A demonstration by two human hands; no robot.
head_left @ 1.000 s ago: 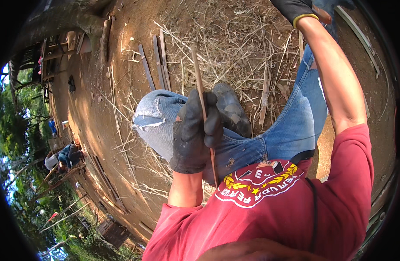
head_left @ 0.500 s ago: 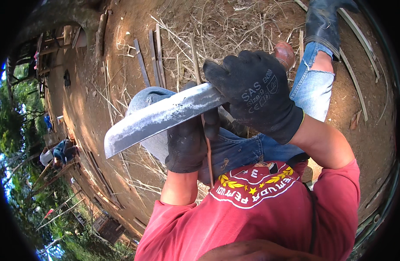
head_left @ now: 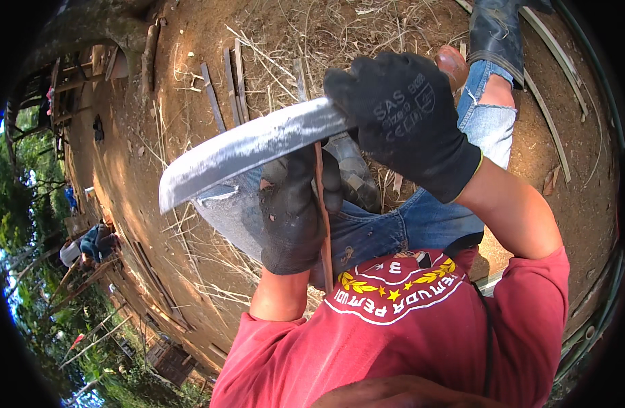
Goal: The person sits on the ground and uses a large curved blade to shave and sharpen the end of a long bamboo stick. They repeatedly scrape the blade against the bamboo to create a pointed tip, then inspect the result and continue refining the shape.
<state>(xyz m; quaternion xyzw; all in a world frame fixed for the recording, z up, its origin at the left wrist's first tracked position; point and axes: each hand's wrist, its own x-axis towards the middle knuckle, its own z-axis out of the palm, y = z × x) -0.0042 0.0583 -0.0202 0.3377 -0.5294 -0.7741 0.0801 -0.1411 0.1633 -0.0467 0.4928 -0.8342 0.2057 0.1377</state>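
— Where does the wooden strip point(head_left: 323, 217) lie?
— Near the middle of the frame, running almost straight up and down, its lower end by the red shirt point(head_left: 394, 347). The left hand point(head_left: 292, 221) is wrapped around it, so that one is nearer.
— And the right hand point(head_left: 404, 122)?
— Clenched on the machete point(head_left: 251, 146), above and right of centre; the grip itself is hidden.
— How do the two lines meet?
— Crosswise. The machete reaches toward the left of the frame, passing in front of the strip, just above what shows of the left hand. Whether metal touches wood, I can't tell.
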